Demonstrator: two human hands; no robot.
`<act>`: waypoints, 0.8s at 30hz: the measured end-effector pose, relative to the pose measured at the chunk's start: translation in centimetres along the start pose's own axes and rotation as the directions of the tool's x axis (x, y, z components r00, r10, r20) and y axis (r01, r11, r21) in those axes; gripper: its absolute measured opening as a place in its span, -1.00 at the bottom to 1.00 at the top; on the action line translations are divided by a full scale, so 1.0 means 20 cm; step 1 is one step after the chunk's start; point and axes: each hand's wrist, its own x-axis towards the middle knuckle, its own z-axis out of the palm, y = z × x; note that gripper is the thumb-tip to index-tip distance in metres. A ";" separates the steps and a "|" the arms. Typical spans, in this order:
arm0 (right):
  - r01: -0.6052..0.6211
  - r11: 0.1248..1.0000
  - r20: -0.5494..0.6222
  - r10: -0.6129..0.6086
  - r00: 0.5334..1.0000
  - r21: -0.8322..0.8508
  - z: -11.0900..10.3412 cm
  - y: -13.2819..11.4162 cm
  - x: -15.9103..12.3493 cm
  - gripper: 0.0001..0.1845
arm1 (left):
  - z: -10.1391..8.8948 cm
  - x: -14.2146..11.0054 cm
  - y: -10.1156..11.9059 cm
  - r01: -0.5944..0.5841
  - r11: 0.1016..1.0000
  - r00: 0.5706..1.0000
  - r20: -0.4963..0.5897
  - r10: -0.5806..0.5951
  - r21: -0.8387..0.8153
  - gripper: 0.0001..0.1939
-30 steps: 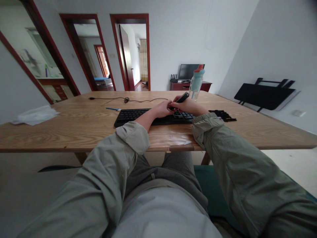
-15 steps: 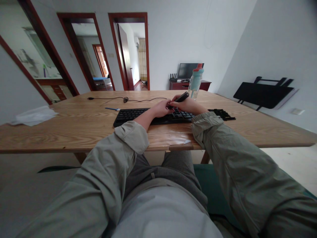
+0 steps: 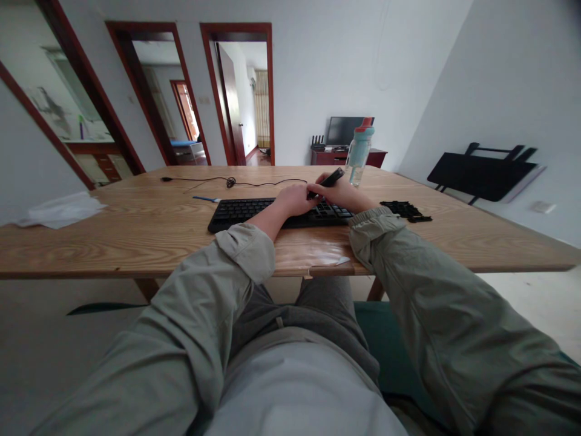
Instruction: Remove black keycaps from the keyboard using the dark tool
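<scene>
A black keyboard [image 3: 245, 212] lies on the wooden table [image 3: 136, 230] in front of me. My right hand [image 3: 345, 195] is closed round a black pen-like tool [image 3: 327, 180], its tip pointing down at the keys near the keyboard's middle. My left hand [image 3: 296, 198] rests on the keyboard right beside that tip, fingers curled and pinched against it; what they hold is too small to see. A pile of loose black keycaps [image 3: 405, 210] lies at the keyboard's right end.
A pale blue bottle [image 3: 359, 151] with a red cap stands behind my hands. A thin black cable [image 3: 227, 181] and a blue pen [image 3: 205, 199] lie beyond the keyboard. White cloth [image 3: 61, 210] sits at the far left. A clear plastic piece [image 3: 324, 257] lies at the near edge.
Both hands have stayed over the middle of the keyboard, shifting only slightly left; the tool's angle is nearly the same.
</scene>
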 end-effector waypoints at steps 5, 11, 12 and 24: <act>0.040 0.997 -0.014 -0.039 0.999 0.064 0.00 0.01 0.00 -0.58 | 0.00 0.01 0.00 -0.037 0.993 0.999 0.004 0.037 0.110 -0.52; 0.044 0.985 0.061 -0.055 0.997 0.165 -0.05 0.04 -0.03 -0.55 | 0.02 0.02 -0.03 -0.047 0.995 0.998 0.042 0.051 -0.091 -0.58; 0.059 0.988 0.077 -0.070 0.995 0.145 -0.06 0.05 -0.03 -0.56 | 0.02 0.02 -0.04 -0.047 0.990 0.998 0.042 0.053 -0.131 -0.60; 0.137 0.990 -0.055 -0.135 0.989 0.018 -0.06 0.05 -0.02 -0.50 | 0.02 0.03 0.00 -0.028 0.989 0.996 -0.087 0.016 -0.145 -0.62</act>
